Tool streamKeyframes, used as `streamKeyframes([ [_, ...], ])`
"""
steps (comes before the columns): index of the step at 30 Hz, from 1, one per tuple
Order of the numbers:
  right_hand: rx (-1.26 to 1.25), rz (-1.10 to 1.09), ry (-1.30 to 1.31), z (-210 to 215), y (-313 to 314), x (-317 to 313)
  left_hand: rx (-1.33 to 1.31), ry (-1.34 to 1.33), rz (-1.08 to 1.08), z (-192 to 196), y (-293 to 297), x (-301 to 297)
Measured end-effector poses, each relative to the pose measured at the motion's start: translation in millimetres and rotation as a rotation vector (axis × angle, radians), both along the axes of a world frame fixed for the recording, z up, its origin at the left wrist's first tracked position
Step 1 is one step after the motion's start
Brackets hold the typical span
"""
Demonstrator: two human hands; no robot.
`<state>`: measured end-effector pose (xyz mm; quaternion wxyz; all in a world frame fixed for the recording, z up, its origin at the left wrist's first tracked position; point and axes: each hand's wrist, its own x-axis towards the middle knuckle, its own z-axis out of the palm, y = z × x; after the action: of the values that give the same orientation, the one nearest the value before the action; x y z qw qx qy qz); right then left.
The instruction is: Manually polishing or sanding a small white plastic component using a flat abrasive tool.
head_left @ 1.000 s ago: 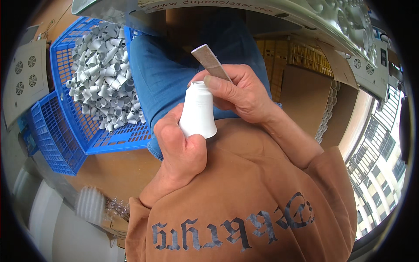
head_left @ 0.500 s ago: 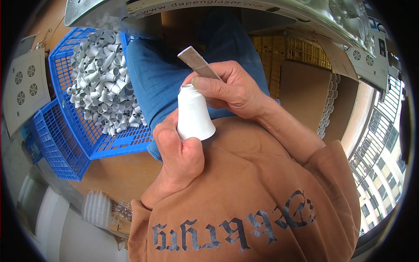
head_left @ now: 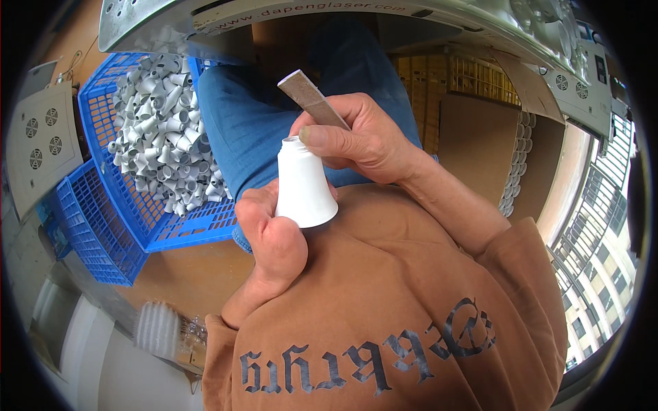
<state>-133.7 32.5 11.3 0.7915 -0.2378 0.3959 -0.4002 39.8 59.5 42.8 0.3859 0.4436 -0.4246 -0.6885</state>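
Observation:
My left hand point(head_left: 271, 236) is closed round the lower part of a white bell-shaped housing point(head_left: 306, 188), its wide end towards me and its narrow neck pointing away. Some of the left fingers are hidden behind the housing. Between the thumb and fingers of my right hand point(head_left: 367, 140) is a flat, greyish-brown strip, like a sanding stick point(head_left: 312, 99), slanting up to the left. The right thumb lies at the rim of the housing's neck. Whether the strip itself touches the neck is hidden by the fingers.
To the left, a blue plastic crate point(head_left: 192, 236) holds a heap of white and grey flared pieces point(head_left: 164, 130). A second blue crate point(head_left: 99, 226) stands beside it. A machine point(head_left: 301, 15) overhangs my knees. Cardboard point(head_left: 473, 144) stands at right, next to stacked round pieces point(head_left: 517, 164).
The left hand has shifted slightly left and its thumb has slid along the housing. The housing sits a little lower. My right hand keeps its hold on the strip almost unmoved.

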Motion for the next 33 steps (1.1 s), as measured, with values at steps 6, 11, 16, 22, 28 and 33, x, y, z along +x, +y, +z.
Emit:
streamKeyframes([
  [6, -0.014, -0.005, -0.015, -3, 2, -1, 0.024, -0.015, -0.077, -2, -4, 2],
  [11, -0.043, -0.05, -0.025, -5, 3, 2, 0.03, 0.047, -0.06, -4, -5, -1],
  [16, -0.012, -0.031, -0.037, -4, 3, 1, 0.049, -0.023, -0.008, -3, -3, -2],
  [22, -0.126, -0.048, 0.113, 3, 4, 7, -0.006, -0.064, 0.077, -12, 0, 1],
  [28, -0.161, 0.092, 0.308, 11, 4, 3, -0.041, -0.147, 0.128, -10, 6, 2],
  [33, -0.1, 0.149, 0.203, 14, 6, 0, 0.079, -0.073, 0.126, -6, 1, 2],
])
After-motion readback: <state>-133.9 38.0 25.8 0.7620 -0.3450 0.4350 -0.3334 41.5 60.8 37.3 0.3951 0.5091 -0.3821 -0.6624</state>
